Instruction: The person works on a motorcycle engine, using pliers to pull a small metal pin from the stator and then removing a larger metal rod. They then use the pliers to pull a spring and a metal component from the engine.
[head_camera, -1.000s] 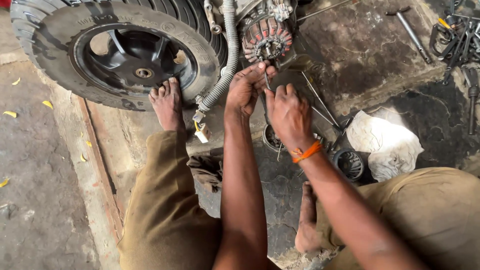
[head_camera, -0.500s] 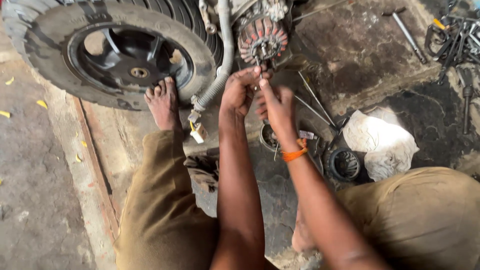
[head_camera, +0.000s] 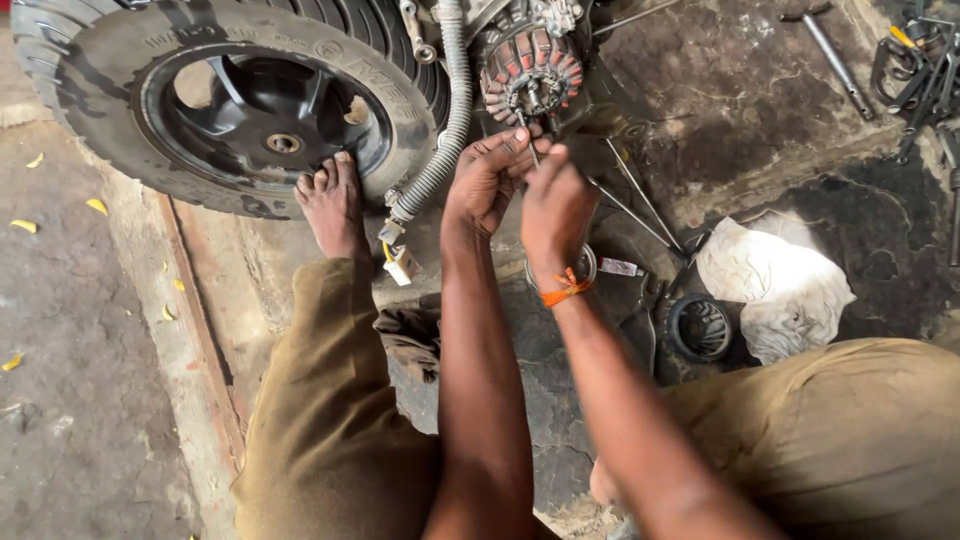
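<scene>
Now both hands are bunched just below the stator (head_camera: 528, 68), the ring of copper-wound coils at the top of the view beside the big scooter wheel (head_camera: 225, 100). Left hand (head_camera: 487, 180) is curled, fingers pinched around a thin metal tool (head_camera: 527, 135) whose tip points up into the coils; right hand (head_camera: 555, 205) is closed too, touching the left and steadying the same shaft. Risk, as I judge it: that tip could slip off and scrape the windings, since the grip sits low on a slim rod. Greasy floor (head_camera: 760, 100) and a bare foot (head_camera: 330, 205) braced against the tyre — if the wheel rolls, the whole aim could shift. The grey ribbed hose (head_camera: 450, 110) and its connector (head_camera: 402, 264) hang close and could snag a wrist.
</scene>
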